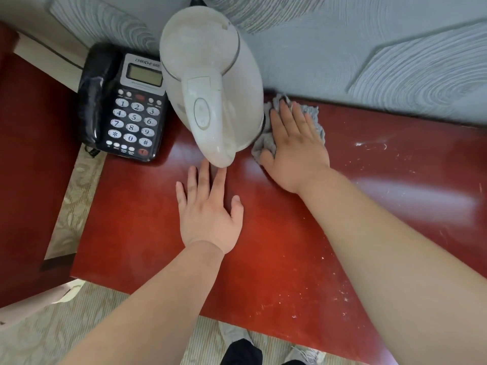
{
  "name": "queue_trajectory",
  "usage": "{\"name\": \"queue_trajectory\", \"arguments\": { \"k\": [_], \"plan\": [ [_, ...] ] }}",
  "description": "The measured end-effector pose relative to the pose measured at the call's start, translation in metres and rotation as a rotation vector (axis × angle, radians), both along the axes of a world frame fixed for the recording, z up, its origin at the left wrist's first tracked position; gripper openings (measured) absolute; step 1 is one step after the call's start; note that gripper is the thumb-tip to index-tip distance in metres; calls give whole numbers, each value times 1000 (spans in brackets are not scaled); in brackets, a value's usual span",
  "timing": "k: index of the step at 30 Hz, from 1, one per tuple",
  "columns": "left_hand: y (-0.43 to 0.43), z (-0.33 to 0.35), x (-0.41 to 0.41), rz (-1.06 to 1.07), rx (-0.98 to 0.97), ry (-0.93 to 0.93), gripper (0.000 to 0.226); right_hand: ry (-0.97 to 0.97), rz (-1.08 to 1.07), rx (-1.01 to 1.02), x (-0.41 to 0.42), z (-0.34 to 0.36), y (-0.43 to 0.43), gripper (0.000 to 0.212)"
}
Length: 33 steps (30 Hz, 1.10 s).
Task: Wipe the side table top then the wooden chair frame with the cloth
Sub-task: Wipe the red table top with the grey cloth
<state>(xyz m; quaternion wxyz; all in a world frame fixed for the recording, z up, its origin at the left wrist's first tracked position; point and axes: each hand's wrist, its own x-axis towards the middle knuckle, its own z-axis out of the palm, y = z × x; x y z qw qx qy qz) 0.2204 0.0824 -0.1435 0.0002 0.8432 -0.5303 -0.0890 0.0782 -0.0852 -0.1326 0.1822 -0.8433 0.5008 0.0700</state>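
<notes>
Glossy red-brown wooden surface (pixel 290 246), carrying:
- black corded push-button telephone (pixel 123 106), at 10 o'clock
- white plastic electric kettle (pixel 210 83), at 12 o'clock, just right of the telephone
- crumpled grey cloth (pixel 264 143), at 1 o'clock, just beside the kettle, under the right hand (pixel 295 146)
- left hand (pixel 208 209), flat, at the kettle's 6 o'clock

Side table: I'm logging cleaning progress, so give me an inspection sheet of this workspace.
Surface: side table top, glossy red wood; white specks on its right part.
Job's things: grey cloth at the back edge, beside the white kettle.
Clutter: white kettle and black telephone, back left.
Hands: left hand flat, fingers straight, holding nothing; right hand presses the cloth down.
Cables: coiled phone cord at the telephone's near corner.
Surroundings: textured wall behind; patterned carpet below; red wooden furniture at left.
</notes>
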Motion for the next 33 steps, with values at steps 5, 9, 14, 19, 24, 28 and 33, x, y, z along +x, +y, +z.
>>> {"name": "queue_trajectory", "arguments": {
  "k": [5, 9, 14, 19, 24, 28, 33],
  "plan": [
    [-1, 1, 0, -8, -12, -9, 72, -16, 49, -36, -37, 7, 103, 81],
    [0, 1, 0, -10, -20, -10, 72, 8, 108, -38, -48, 0, 89, 82],
    [1, 1, -1, -5, -16, -9, 72, 100, -53, -26, -26, -5, 16, 85],
    [1, 0, -1, -7, -32, -2, 73, 25, -28, -53, -38, -1, 92, 81],
    [1, 0, 0, -14, -46, -8, 72, -1, 130, -24, -62, -3, 182, 81],
    [1, -2, 0, -10, -41, -12, 73, -21, 161, -75, -54, -10, 124, 82],
    [2, -2, 0, -8, -30, -7, 72, 10, 2, -61, -18, -12, 64, 77]
  ]
}}
